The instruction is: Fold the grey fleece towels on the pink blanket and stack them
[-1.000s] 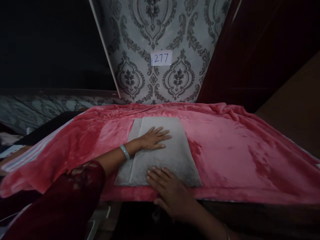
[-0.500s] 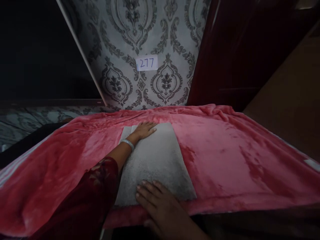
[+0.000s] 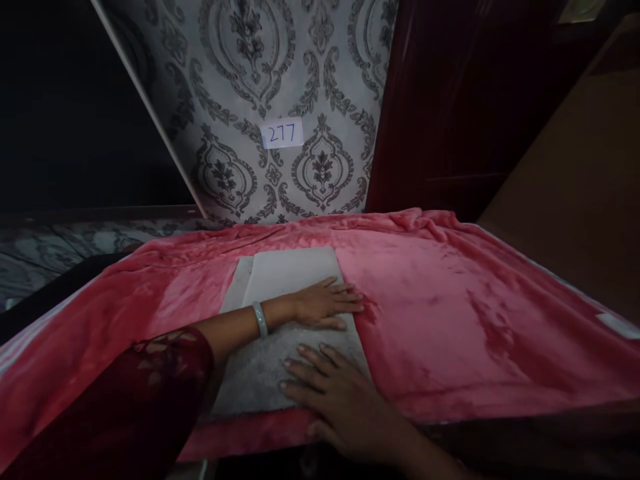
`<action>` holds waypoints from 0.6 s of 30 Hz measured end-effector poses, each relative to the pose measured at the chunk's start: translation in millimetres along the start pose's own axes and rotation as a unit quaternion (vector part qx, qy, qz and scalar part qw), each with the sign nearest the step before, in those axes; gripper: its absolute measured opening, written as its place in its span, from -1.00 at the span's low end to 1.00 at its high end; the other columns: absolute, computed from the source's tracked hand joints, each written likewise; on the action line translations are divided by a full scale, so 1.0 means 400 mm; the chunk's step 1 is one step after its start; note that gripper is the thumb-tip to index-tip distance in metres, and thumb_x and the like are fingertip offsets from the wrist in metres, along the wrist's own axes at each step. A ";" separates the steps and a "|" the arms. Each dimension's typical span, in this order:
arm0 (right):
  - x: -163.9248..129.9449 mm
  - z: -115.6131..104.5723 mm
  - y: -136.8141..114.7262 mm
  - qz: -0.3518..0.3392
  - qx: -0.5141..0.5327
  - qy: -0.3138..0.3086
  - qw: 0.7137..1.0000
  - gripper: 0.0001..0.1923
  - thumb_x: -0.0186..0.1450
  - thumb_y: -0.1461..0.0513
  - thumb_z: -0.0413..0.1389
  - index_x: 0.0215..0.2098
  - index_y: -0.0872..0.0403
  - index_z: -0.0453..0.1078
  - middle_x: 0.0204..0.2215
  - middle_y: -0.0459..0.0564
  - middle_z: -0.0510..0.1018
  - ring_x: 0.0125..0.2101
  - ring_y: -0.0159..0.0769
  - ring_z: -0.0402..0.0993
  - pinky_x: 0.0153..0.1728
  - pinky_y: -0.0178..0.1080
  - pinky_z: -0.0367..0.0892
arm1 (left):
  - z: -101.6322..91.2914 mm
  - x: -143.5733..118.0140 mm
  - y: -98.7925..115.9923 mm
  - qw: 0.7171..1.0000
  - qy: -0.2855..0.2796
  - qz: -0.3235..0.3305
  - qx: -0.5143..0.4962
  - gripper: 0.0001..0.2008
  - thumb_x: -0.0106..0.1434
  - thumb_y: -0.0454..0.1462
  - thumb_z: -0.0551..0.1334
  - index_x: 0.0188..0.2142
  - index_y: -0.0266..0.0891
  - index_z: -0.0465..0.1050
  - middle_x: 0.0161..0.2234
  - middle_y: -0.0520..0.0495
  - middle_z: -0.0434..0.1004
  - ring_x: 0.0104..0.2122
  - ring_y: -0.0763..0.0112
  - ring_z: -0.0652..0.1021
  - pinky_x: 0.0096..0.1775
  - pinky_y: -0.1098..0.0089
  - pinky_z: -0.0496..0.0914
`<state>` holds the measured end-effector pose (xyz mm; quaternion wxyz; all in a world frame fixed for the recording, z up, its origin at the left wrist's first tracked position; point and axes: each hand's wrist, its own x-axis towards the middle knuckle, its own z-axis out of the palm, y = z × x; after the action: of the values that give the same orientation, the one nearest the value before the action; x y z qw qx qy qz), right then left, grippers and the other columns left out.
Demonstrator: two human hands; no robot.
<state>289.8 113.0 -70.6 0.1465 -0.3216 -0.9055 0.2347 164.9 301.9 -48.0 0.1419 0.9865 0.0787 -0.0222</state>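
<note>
Patterned wallpaper [image 3: 240, 87] with a paper label reading 277 [image 3: 282, 133] stands behind a table covered by a pink plush blanket [image 3: 450, 313]. On the blanket, left of centre, lies a grey folded cloth [image 3: 290, 273], flat and squared, with a narrow under-layer showing along its left edge. The left hand [image 3: 325, 303] rests flat on its right side, fingers together and extended. The right hand [image 3: 340, 393] lies spread on its near edge. Folding appears largely complete; only pressing and tidying the edges seem left.
</note>
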 end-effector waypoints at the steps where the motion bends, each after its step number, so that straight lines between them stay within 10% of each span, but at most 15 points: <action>1: 0.000 0.001 0.000 -0.002 0.004 0.001 1.000 -0.36 0.46 0.00 0.05 0.44 -0.18 0.00 0.43 -0.17 -0.02 0.43 -0.24 -0.35 0.41 0.02 -0.36 | -0.003 0.007 -0.033 1.000 0.004 -0.020 0.012 -0.39 0.42 0.09 0.01 0.40 0.08 0.06 0.42 -0.04 0.03 0.42 0.11 -0.02 0.36 -0.08 -0.22; 9: 0.003 0.000 0.020 -0.024 0.013 -0.002 1.000 -0.33 0.48 -0.02 0.02 0.47 -0.20 -0.10 0.44 -0.22 -0.10 0.43 -0.26 -0.40 0.41 0.01 -0.41 | -0.058 0.077 -0.302 0.982 0.043 -0.181 0.025 -0.43 0.47 0.02 -0.09 0.40 -0.02 0.08 0.44 -0.05 -0.04 0.42 0.20 0.00 0.36 0.04 -0.11; 18: 0.005 0.004 0.014 0.003 0.006 -0.013 1.000 -0.34 0.45 0.06 0.09 0.45 -0.24 -0.02 0.43 -0.19 -0.03 0.43 -0.20 -0.29 0.41 0.03 -0.33 | -0.071 0.086 -0.280 0.954 0.170 -0.223 0.107 -0.52 0.47 -0.19 -0.07 0.26 -0.29 0.33 0.29 -0.30 0.30 0.27 0.08 0.34 0.29 0.04 0.14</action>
<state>290.7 117.6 -74.5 0.1359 -0.3205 -0.9049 0.2450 181.5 421.3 -54.2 0.0111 0.9426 0.3164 0.1061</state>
